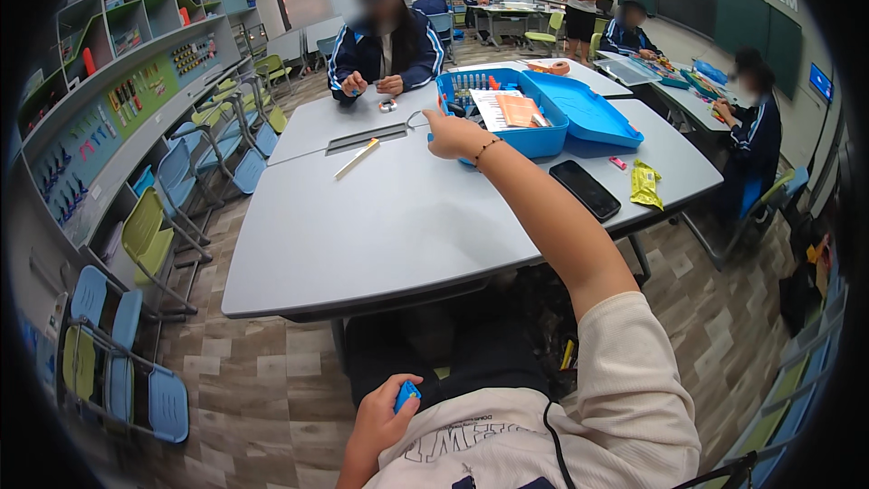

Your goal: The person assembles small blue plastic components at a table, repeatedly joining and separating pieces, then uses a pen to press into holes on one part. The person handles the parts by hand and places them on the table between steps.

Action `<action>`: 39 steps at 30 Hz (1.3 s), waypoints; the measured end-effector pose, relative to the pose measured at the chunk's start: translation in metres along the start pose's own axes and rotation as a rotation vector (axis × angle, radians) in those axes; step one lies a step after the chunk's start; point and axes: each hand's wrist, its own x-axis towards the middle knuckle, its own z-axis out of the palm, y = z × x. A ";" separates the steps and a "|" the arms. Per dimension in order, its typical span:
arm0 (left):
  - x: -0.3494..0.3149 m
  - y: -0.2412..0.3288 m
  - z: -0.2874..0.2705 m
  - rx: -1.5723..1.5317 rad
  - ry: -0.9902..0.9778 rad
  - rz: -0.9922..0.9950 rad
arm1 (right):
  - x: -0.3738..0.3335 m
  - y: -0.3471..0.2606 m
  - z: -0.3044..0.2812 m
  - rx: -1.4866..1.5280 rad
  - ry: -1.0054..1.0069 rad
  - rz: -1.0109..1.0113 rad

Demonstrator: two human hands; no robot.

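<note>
My left hand is closed around a small blue plastic block in front of my shirt, low in the view. Stretched forward over the table, my right hand has its fingers curled beside the open blue case. A thin dark loop shows at its fingertips; whether the hand grips it is hard to see. The case holds small parts and printed papers, and its lid lies folded back to the right. A cream-coloured strip lies left of my right hand.
Across the table a person handles a small white-and-orange part. A black phone, a pink piece and a yellow packet lie at the right. Stacked chairs stand left; other people sit farther back.
</note>
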 end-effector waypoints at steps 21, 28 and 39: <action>0.002 -0.002 0.001 0.047 0.030 -0.002 | -0.009 -0.009 -0.006 -0.021 0.031 -0.087; 0.000 -0.006 -0.002 0.041 -0.005 -0.060 | -0.027 -0.012 0.005 -0.116 -0.064 -0.122; -0.002 -0.013 0.016 -0.003 0.003 0.013 | -0.021 0.007 0.003 -0.110 0.025 -0.156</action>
